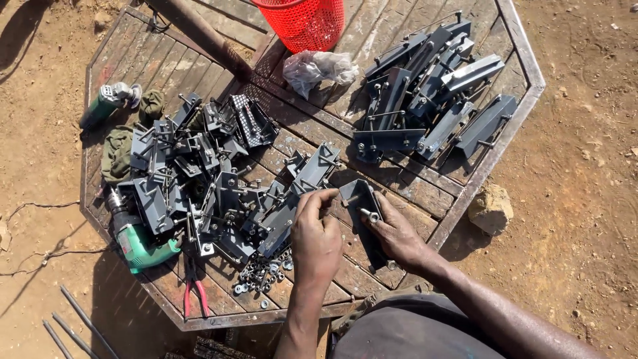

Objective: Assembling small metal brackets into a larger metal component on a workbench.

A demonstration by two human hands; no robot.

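only 1 view was given, from a camera worn on the person's head. it looked steeply down, from about arm's length, onto an octagonal wooden table [525, 66] on bare dirt ground [585, 166]. the person's forearms entered from the bottom edge, and the far side of the table was cropped at the top.
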